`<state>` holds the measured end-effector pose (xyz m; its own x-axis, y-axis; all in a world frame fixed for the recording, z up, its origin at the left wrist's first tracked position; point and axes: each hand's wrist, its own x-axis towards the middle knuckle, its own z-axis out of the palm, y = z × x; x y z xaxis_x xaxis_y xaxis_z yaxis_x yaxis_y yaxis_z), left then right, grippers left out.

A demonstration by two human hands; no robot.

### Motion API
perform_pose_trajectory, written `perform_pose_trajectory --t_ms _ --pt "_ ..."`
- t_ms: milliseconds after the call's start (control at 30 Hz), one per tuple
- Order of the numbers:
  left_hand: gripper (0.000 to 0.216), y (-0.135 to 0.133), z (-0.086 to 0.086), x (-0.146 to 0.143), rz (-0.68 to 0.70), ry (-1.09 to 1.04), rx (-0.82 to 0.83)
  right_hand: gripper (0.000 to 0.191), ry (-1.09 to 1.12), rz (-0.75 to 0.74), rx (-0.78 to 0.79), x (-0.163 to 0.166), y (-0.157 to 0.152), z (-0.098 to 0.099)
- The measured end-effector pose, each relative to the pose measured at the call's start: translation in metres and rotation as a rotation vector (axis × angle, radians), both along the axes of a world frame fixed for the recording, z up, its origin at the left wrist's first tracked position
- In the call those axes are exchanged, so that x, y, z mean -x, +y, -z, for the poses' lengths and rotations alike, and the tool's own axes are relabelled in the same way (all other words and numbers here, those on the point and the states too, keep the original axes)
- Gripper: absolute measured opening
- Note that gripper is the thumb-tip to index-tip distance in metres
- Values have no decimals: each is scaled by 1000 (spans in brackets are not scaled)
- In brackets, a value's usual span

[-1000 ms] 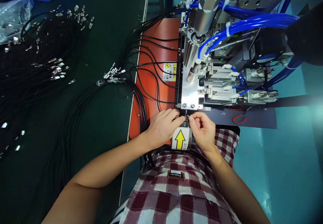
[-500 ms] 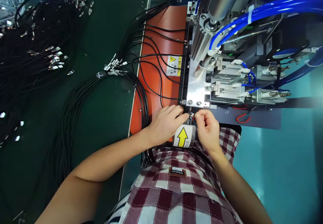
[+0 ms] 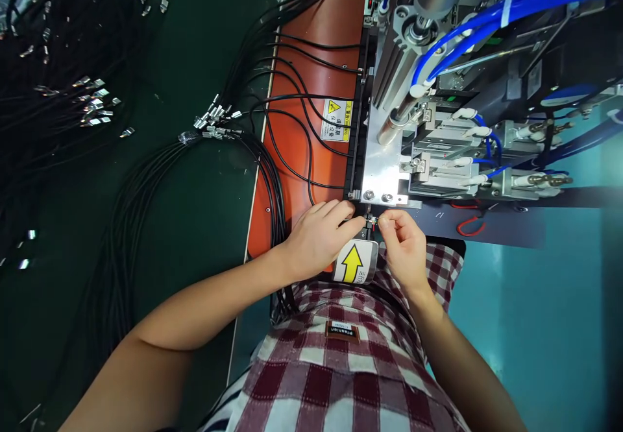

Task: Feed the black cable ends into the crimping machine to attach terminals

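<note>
My left hand [image 3: 318, 234] rests on the orange plate [image 3: 292, 159], its fingers pinched together at the slot under the machine's metal block [image 3: 384, 172]. My right hand [image 3: 406, 247] is curled opposite it, fingertips pinching a small wire terminal [image 3: 371, 222] right at that slot. The two hands nearly touch. A label with a yellow arrow [image 3: 354, 262] sits just below them, pointing at the slot.
Black wires [image 3: 292, 127] loop over the orange plate into the black rail. A bundle of wires with metal terminals [image 3: 214, 127] lies on the dark green table [image 3: 195, 224], more at far left. Blue air hoses [image 3: 487, 23] and cylinders fill the upper right.
The camera has shifted, so the scene sits a little lower and to the right. Both hands stay pinched at the slot with barely any movement.
</note>
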<state>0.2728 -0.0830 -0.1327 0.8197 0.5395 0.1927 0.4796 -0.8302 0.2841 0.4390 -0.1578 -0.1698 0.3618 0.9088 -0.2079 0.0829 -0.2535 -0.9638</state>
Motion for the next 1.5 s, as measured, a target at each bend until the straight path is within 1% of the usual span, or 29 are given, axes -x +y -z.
perform_pose_trajectory --t_ms 100,267,467,633,900,1033,1100,1167,1233,1300,1400,1500 --pt "31 0 -1 0 -6 -16 2 12 -68 4 -26 1 -1 0" --pt "32 -1 -1 0 -10 -24 1 12 -28 -12 -6 1 0 0" --pt "32 -1 -1 0 -9 -22 6 12 -128 -34 -40 0 -1 0" --pt "32 -1 -1 0 -10 -14 4 12 -142 -25 -25 0 -1 0" --pt "35 0 -2 0 -4 1 -5 14 -104 -6 37 4 2 -7" --pt "30 -1 0 0 1 -14 -24 18 18 -18 133 -1 2 -6" --pt "29 -1 0 0 0 -18 -21 19 24 -3 171 -6 -1 -6" --pt "29 -1 0 0 1 -18 -11 18 -44 53 145 -9 -4 -7" --pt "29 -1 0 0 5 -11 -5 14 -152 86 73 -9 -6 -10" --pt "28 -1 0 0 9 -3 -5 14 -263 42 23 -6 -4 -14" --pt "25 -1 1 1 5 1 0 15 -403 -61 19 0 2 -19" --pt "26 -1 2 1 0 4 2 13 -497 -91 16 5 7 -21"
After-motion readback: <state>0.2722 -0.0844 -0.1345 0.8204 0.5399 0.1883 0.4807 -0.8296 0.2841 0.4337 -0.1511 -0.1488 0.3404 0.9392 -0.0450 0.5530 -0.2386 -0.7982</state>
